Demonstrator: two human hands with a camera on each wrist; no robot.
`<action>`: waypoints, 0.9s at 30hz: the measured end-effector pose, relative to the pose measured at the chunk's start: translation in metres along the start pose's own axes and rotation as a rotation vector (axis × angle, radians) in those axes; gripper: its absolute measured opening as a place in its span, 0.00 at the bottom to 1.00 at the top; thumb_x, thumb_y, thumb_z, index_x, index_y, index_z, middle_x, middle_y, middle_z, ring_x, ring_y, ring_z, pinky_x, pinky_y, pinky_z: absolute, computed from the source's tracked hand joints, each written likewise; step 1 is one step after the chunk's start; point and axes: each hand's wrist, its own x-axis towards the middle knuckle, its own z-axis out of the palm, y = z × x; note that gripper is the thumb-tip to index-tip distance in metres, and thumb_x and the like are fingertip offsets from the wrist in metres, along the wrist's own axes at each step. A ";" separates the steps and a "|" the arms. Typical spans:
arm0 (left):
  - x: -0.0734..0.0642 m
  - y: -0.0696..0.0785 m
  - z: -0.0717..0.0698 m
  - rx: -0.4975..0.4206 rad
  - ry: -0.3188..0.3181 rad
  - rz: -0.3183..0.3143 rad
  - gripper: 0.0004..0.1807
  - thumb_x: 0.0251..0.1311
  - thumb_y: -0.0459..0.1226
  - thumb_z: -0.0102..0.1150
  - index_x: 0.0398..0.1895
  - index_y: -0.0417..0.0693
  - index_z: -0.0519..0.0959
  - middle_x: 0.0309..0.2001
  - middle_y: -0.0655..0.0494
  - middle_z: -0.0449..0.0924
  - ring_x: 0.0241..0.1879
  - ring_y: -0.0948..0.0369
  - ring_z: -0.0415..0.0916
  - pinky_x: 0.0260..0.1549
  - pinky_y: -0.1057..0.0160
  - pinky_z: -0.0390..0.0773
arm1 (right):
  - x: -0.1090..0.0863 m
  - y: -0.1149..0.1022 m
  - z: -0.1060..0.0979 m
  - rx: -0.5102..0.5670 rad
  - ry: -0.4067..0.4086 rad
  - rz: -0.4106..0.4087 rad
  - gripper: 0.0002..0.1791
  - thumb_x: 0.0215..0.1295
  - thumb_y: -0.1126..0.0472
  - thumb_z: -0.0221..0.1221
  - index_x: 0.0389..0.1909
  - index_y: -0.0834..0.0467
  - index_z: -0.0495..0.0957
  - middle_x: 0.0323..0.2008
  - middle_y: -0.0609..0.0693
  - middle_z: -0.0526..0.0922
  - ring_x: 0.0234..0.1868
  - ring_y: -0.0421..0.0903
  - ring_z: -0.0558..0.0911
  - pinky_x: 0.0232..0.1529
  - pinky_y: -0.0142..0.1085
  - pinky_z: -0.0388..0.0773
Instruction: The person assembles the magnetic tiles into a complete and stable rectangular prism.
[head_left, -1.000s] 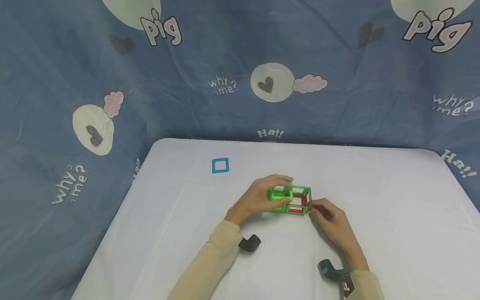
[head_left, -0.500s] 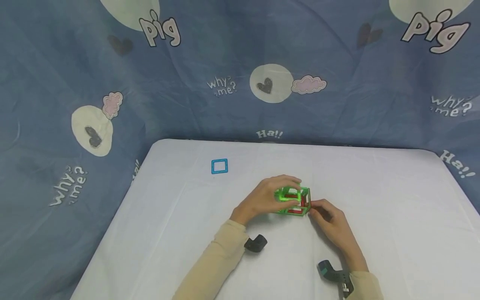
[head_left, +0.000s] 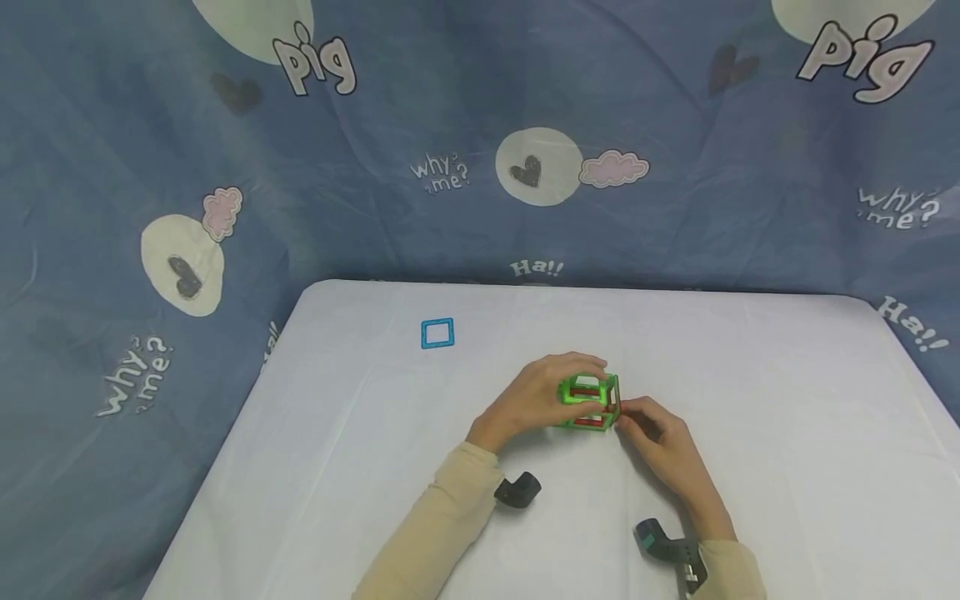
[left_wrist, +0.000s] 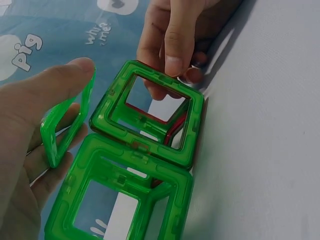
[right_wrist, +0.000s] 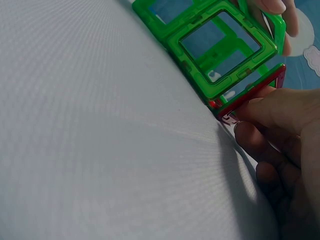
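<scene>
My left hand point(head_left: 536, 396) pinches a green square magnetic tile point(left_wrist: 48, 134) between thumb and fingers, close over a block built of see-through green magnetic tiles point(left_wrist: 135, 162). Two box-shaped cells make up that block, side by side on the white table; red tile edges show inside and below. At its right end a red magnetic tile point(right_wrist: 255, 94) stands on edge, leaning a little away from the green frame in the right wrist view. My right hand point(head_left: 667, 446) holds this red tile with curled fingers, the fingertips low near the tabletop. Part of the block is hidden behind my left hand in the head view.
A blue square magnetic tile point(head_left: 437, 333) lies flat toward the back left of the white table point(head_left: 787, 400). Behind the table hangs a blue printed cloth point(head_left: 420, 225). Dark wrist cameras point(head_left: 517, 490) stick out from both forearms.
My left hand has moved right with the green tile, from over the block's left part to over its right cell. My right hand and the block have stayed nearly in place.
</scene>
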 end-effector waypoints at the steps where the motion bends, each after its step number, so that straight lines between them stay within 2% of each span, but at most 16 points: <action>1: 0.001 0.000 0.000 0.000 -0.001 0.003 0.21 0.47 0.49 0.62 0.47 0.58 0.74 0.53 0.65 0.72 0.54 0.73 0.67 0.53 0.74 0.67 | 0.000 0.000 0.000 0.002 0.000 0.003 0.11 0.59 0.58 0.56 0.43 0.45 0.74 0.40 0.39 0.79 0.46 0.27 0.74 0.48 0.17 0.67; 7: 0.004 0.003 0.002 -0.006 -0.014 0.031 0.21 0.48 0.48 0.62 0.47 0.57 0.74 0.53 0.62 0.73 0.54 0.72 0.67 0.53 0.73 0.67 | 0.000 0.000 0.000 -0.012 0.000 0.006 0.11 0.59 0.58 0.56 0.43 0.44 0.74 0.40 0.38 0.79 0.46 0.27 0.74 0.49 0.17 0.67; 13: 0.006 0.006 0.003 -0.007 -0.023 0.031 0.20 0.50 0.49 0.60 0.47 0.58 0.74 0.53 0.62 0.73 0.54 0.72 0.68 0.52 0.74 0.68 | 0.000 0.000 0.000 -0.007 -0.009 0.016 0.11 0.59 0.57 0.55 0.43 0.44 0.74 0.40 0.36 0.78 0.47 0.26 0.73 0.50 0.17 0.66; 20: 0.007 0.005 0.005 -0.036 -0.047 0.054 0.20 0.49 0.45 0.62 0.47 0.55 0.73 0.54 0.59 0.73 0.56 0.71 0.66 0.57 0.74 0.63 | 0.000 -0.001 -0.001 0.008 -0.010 -0.007 0.11 0.59 0.58 0.55 0.43 0.45 0.74 0.40 0.39 0.79 0.46 0.28 0.74 0.49 0.17 0.67; 27: 0.008 0.003 0.007 -0.014 -0.069 0.060 0.20 0.49 0.45 0.62 0.48 0.56 0.73 0.55 0.59 0.72 0.58 0.71 0.64 0.58 0.73 0.61 | 0.000 0.000 -0.002 0.006 -0.010 -0.010 0.11 0.60 0.58 0.55 0.43 0.45 0.74 0.41 0.39 0.79 0.47 0.28 0.74 0.49 0.18 0.67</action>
